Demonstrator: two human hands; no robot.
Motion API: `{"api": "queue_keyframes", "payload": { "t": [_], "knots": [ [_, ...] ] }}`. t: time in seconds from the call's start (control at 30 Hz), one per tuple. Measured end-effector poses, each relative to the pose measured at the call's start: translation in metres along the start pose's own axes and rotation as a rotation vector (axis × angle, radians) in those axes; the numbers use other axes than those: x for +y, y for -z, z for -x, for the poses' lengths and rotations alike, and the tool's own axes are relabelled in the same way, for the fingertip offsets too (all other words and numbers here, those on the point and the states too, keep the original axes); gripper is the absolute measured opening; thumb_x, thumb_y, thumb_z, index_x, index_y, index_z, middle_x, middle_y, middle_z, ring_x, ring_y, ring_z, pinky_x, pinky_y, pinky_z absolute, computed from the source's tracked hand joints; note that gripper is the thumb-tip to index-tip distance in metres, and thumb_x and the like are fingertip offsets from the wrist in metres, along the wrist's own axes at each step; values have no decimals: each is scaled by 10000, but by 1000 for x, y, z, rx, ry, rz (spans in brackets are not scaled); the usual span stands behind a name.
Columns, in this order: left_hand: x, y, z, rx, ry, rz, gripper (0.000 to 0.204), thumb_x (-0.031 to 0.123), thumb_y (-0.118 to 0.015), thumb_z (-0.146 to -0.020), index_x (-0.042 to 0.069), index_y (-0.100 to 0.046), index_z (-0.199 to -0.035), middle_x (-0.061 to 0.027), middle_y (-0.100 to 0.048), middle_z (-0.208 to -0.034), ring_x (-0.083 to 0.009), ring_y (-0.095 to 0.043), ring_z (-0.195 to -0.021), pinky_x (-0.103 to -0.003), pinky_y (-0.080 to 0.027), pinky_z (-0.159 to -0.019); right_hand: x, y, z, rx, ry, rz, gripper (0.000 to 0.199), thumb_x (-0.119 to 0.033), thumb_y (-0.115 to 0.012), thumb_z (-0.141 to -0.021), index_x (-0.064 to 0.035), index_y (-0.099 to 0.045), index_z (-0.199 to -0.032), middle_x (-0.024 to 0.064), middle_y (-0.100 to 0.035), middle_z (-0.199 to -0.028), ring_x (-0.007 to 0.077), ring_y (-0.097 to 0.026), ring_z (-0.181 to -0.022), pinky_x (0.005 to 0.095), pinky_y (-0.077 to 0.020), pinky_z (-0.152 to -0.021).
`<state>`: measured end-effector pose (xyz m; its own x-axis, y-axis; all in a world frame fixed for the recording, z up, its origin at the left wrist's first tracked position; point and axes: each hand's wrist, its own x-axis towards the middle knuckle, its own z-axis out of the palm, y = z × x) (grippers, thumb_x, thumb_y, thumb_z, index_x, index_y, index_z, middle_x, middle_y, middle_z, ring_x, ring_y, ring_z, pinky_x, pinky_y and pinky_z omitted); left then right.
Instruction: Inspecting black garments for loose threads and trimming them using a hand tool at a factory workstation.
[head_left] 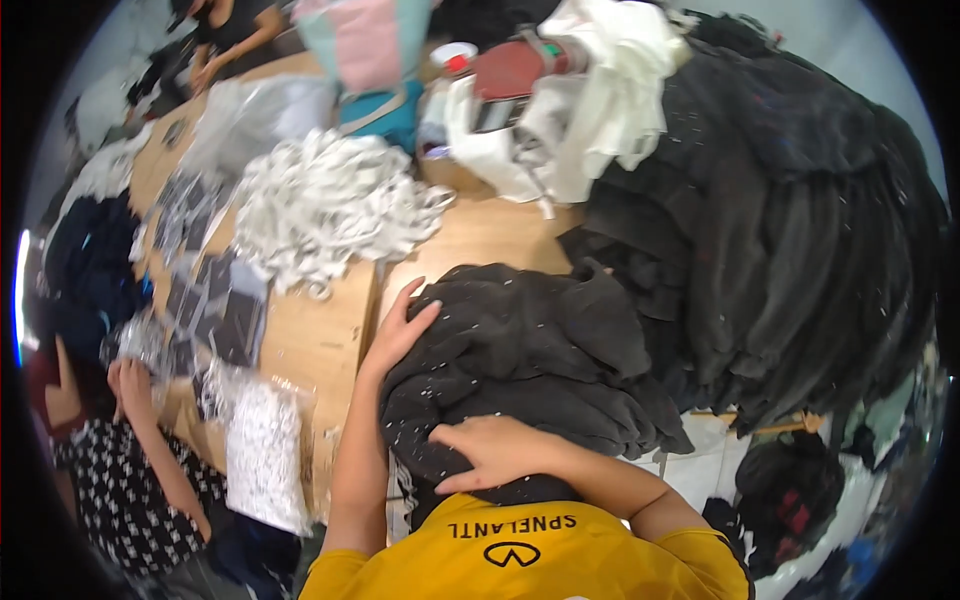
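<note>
A bundled heap of black cloth, flecked with white lint, lies in front of me at the table's near edge. My left hand rests against its left side, with thumb and fingers spread. Across the near part of the heap lies my right hand, pointing left, its thumb and fingers apart. Neither hand appears to grip the fabric. The underside of the bundle is hidden.
A tall pile of dark garments fills the right. White fabric strips lie on the wooden table, left of the bundle. Near them sit a plastic-wrapped white pack and flat dark packets. Co-workers are at the left and far left.
</note>
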<state>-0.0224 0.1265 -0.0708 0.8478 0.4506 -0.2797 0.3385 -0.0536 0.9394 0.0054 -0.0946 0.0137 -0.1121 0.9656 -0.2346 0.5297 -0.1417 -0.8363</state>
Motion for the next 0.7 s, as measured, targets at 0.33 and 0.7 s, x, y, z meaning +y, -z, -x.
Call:
{"api": "queue_keyframes", "payload": {
  "t": [0.33,0.7],
  "knots": [
    [29,-14,59,277,55,841,221,202,-567,-924,13,-606,-1030,-61,-665,-944,-116,-627,-823,-235,-497,-735,58,13,25,458,-73,-838,684,-159,-482,-968,-85,-9,-1457,208,-517,-1211,232,-568,-1058,333,-438,-943],
    [212,-54,112,-181,-1167,-304,269,309,-759,-746,79,-662,-848,22,-512,-654,-126,-444,-498,-251,-304,-434,102,44,-1,356,401,-1704,985,-791,-165,-821,-58,-184,-1478,112,-267,-1507,254,-205,-1402,408,-136,-1147]
  ]
}}
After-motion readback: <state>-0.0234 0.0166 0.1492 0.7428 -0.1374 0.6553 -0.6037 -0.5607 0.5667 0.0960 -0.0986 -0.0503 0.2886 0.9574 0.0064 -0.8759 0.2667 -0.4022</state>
